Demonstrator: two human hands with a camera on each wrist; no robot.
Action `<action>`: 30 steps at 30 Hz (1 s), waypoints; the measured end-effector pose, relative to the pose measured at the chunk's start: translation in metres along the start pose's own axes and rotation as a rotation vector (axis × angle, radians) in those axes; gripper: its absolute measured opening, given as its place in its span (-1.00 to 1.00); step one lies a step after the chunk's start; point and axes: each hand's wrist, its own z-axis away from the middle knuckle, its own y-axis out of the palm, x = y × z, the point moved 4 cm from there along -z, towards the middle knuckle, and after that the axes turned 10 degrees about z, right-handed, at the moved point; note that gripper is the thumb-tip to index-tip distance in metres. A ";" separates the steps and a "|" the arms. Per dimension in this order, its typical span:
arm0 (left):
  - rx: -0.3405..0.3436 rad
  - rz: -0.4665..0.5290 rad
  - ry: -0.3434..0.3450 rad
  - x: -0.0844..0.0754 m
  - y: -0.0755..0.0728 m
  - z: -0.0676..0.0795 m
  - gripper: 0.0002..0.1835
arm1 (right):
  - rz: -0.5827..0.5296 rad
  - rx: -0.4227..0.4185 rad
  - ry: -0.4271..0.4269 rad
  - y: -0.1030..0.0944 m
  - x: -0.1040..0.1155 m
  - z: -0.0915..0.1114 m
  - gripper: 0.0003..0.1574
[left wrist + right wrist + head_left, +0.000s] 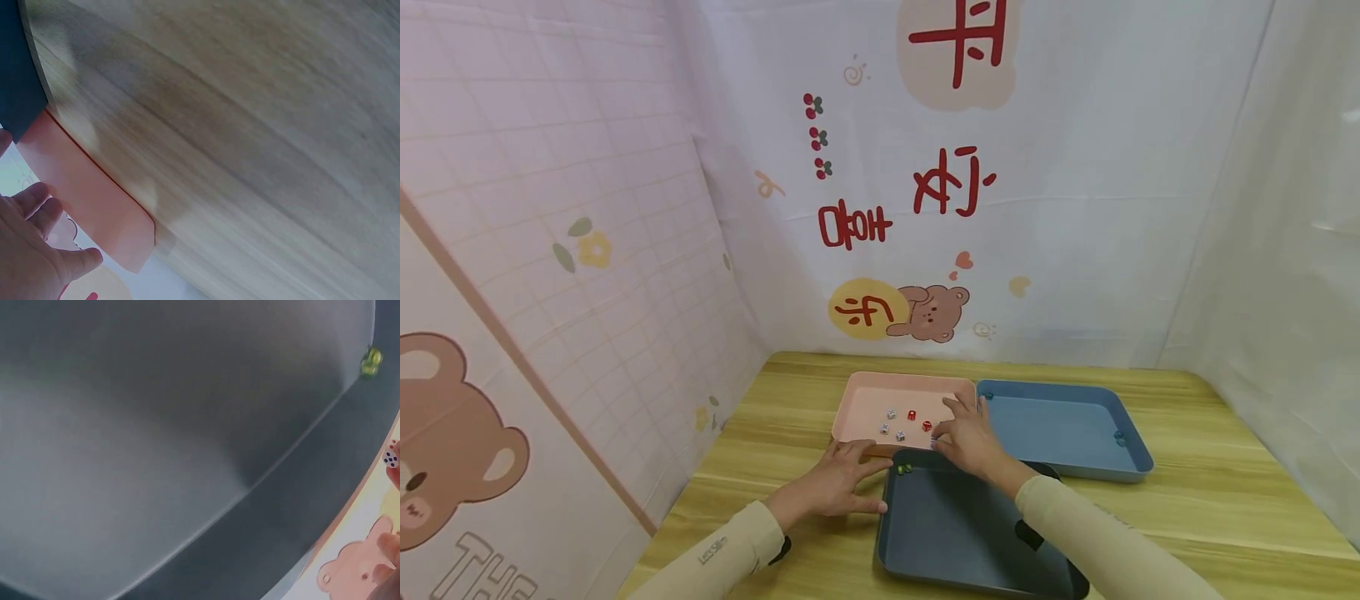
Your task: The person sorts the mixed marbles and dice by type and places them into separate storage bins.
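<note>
My right hand reaches over the front of the pink tray. Its thumb and fingertips pinch a white die with blue pips. Several white dice and red dice lie in the pink tray, left of that hand. My left hand, fingers spread and holding nothing, is at the left edge of the dark grey tray, near the pink tray's front left corner. Green dice sit in the dark tray's far left corner.
To the right of the pink tray stands a blue tray. It holds teal dice in its far left corner and a teal piece near its right side. The trays stand on a wood-grain table, with printed cloth behind and at the sides.
</note>
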 end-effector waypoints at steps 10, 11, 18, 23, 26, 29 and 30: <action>0.002 0.005 -0.005 0.000 0.000 0.000 -0.18 | 0.035 0.033 0.075 0.001 -0.029 -0.005 -0.86; 0.002 0.007 -0.005 0.000 0.000 0.000 -0.18 | 0.043 0.038 0.080 0.001 -0.031 -0.005 -0.86; 0.006 0.005 0.000 -0.002 0.000 -0.001 -0.19 | 0.087 0.045 0.151 -0.008 -0.050 -0.010 -0.75; 0.003 0.001 0.004 -0.004 0.000 -0.001 -0.19 | 0.095 0.025 0.200 -0.016 -0.060 -0.012 -0.59; 0.002 -0.008 -0.001 -0.003 0.000 -0.001 -0.19 | 0.092 0.018 0.197 -0.016 -0.061 -0.013 -0.62; 0.004 -0.010 -0.008 -0.003 0.000 0.000 -0.19 | 0.084 0.015 0.186 -0.016 -0.059 -0.012 -0.65; 0.005 -0.010 -0.009 -0.002 0.000 0.000 -0.20 | 0.087 0.015 0.182 -0.015 -0.058 -0.012 -0.65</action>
